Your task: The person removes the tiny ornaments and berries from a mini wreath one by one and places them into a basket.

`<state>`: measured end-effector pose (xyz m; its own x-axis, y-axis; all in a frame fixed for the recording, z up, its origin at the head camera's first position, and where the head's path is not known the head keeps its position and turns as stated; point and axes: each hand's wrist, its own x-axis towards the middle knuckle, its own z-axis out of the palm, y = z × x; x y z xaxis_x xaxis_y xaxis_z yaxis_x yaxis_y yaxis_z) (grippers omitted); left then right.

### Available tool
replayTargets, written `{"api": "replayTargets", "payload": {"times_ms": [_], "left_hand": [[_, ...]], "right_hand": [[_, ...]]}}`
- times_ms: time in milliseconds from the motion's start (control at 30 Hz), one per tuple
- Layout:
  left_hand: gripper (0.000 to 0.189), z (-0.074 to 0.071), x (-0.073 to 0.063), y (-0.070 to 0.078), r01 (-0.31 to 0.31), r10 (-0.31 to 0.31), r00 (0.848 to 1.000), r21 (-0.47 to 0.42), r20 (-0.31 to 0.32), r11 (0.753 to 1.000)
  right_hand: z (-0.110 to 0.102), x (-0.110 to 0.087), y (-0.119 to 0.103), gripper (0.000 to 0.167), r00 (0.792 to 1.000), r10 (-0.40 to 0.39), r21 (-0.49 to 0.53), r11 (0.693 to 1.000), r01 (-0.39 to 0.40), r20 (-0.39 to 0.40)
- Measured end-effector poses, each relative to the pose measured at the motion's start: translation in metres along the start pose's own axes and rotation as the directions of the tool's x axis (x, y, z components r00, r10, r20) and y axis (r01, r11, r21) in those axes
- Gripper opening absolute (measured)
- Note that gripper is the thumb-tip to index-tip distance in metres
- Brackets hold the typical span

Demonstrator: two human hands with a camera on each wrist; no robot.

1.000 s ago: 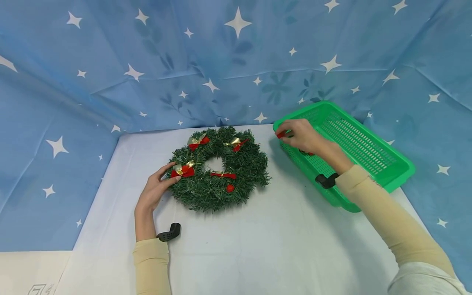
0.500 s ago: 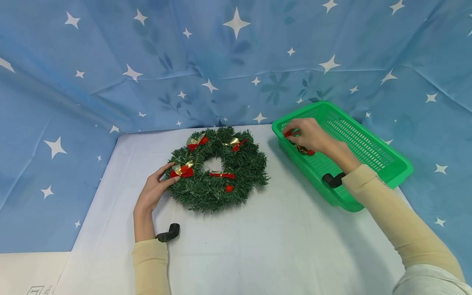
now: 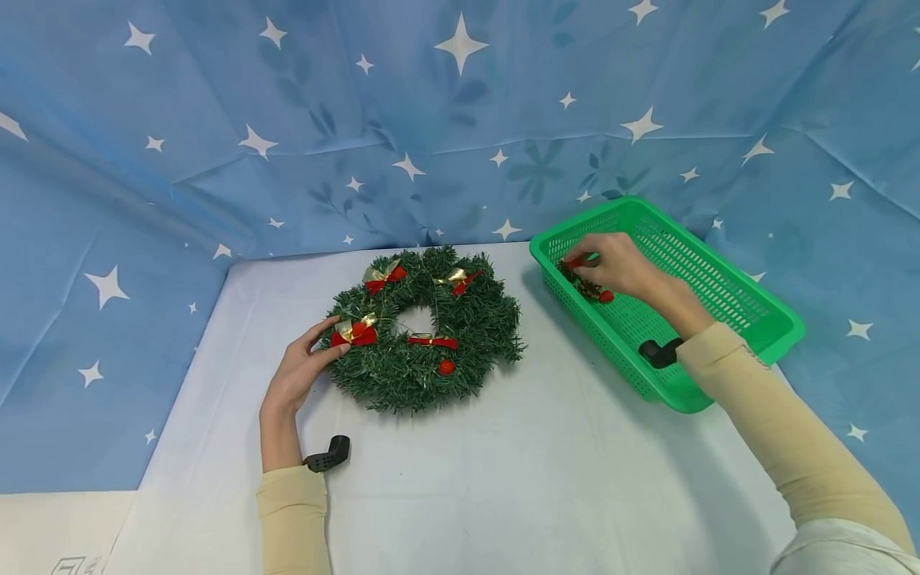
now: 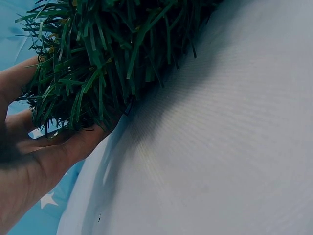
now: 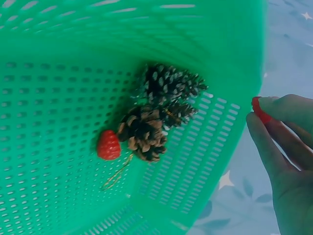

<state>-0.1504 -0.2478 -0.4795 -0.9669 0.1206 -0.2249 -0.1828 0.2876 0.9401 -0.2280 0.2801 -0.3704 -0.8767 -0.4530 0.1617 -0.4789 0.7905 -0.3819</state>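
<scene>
My left hand point(image 3: 296, 374) holds the left edge of a green Christmas wreath point(image 3: 481, 319), its fingers and thumb around the needles. In the left wrist view the needles point(image 4: 107, 58) hide parts of the fingers. My right hand point(image 3: 618, 263) pinches a small red ornament point(image 5: 261, 110) between thumb and fingertips, above the left end of a green plastic basket point(image 3: 755, 291). Most of the ornament is covered by the fingertips. Inside the basket lie several pine cones point(image 5: 146, 129) and a red berry-like ornament point(image 5: 108, 145) with a gold loop near it.
Red and gold bows point(image 3: 354, 333) and one small red ball point(image 3: 447, 367) sit on the wreath. A white cloth point(image 3: 503, 479) covers the table. Blue star-patterned fabric point(image 3: 323, 104) rises behind and at both sides.
My right hand has moved to the right, further over the basket, with the red ornament still pinched. More of the pine cones now shows below it. The left hand and wreath keep their places.
</scene>
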Motion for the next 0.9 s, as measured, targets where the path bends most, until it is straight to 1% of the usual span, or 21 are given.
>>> {"api": "replayTargets", "payload": {"times_ms": [200, 467, 800, 900], "left_hand": [[0.070, 0.000, 0.000, 0.000, 0.002, -0.002, 1.000, 0.005, -0.001, 1.000], [0.071, 0.001, 0.000, 0.001, 0.001, -0.001, 1.000, 0.009, 0.004, 1.000], [0.071, 0.000, 0.000, 0.001, 0.001, -0.001, 1.000, 0.008, -0.001, 1.000], [0.071, 0.000, 0.000, 0.001, -0.001, 0.001, 1.000, 0.002, -0.001, 1.000]], "right_hand": [[0.000, -0.004, 0.008, 0.020, 0.999, 0.041, 0.019, 0.999, -0.042, 0.021], [0.001, -0.009, 0.023, 0.021, 0.995, 0.094, 0.018, 0.995, -0.095, 0.036], [0.003, -0.014, 0.041, 0.021, 0.992, 0.117, -0.006, 0.993, -0.117, 0.046], [0.004, -0.015, 0.046, 0.021, 0.988, 0.144, -0.004, 0.990, -0.144, 0.053]]}}
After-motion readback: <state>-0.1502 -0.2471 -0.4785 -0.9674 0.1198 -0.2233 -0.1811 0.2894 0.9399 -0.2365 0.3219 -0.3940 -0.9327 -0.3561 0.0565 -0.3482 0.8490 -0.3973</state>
